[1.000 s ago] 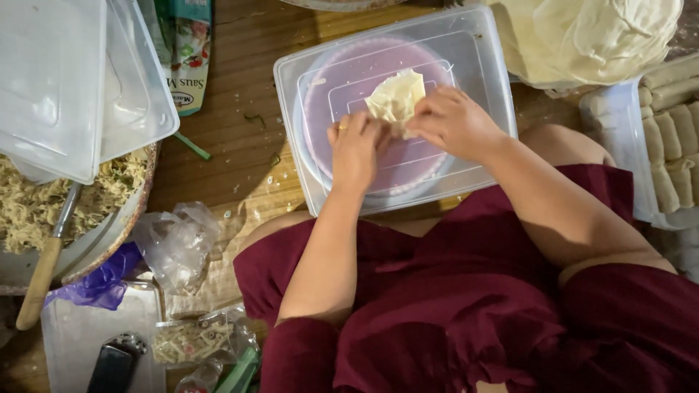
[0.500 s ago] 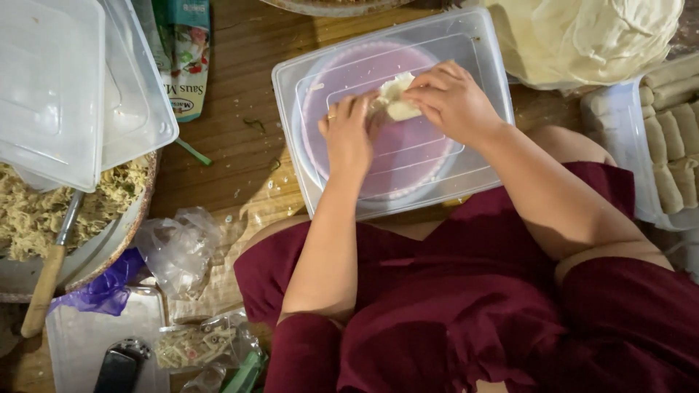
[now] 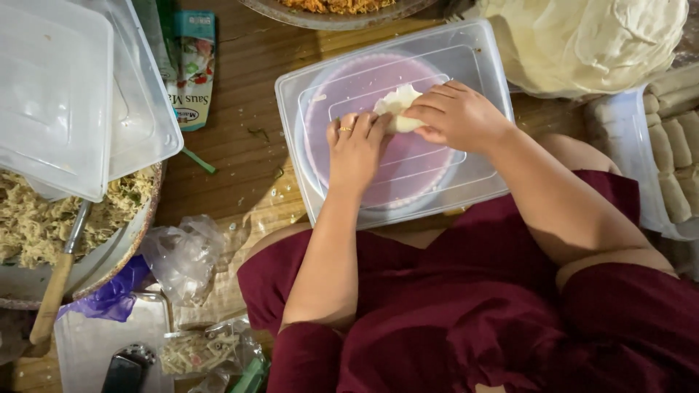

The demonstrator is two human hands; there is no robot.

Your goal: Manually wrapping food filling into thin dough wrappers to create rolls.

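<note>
On the clear plastic lid [image 3: 480, 156] that lies near the far edge of the wooden tabletop [image 3: 247, 131], we see a pale wrapper roll [image 3: 399, 109] held between both hands. Its long axis runs roughly from the near left to the far right of the lid, with the loose, pointed flap of wrapper turned toward the far edge. The left hand [image 3: 354, 149] rests knuckles-up on the lid, its fingers [image 3: 378, 125] pressed together against the near-left end of the roll. The right hand [image 3: 455, 116] covers the right end, its fingers [image 3: 429, 113] curled and closed on the roll. A pink round plate [image 3: 342, 94] shows through the lid beneath the hands.

Toward the far right corner we note a stack of round pale wrappers [image 3: 597, 40]. At the right edge, a white tray [image 3: 619, 131] holds finished rolls [image 3: 673, 142] laid side by side in rows. At the left edge, a large bowl [image 3: 127, 244] holds shredded filling [image 3: 29, 218], with a wooden-handled utensil [image 3: 54, 291] standing in it. Two clear containers [image 3: 65, 94], stacked upside down, overlap the bowl's far side. A green sauce sachet [image 3: 191, 69] lies just beside them. At the far edge, another dish [image 3: 291, 14] holds orange-toned food, only partly in view. Crumpled clear bags [image 3: 182, 255] lie near the bowl.
</note>
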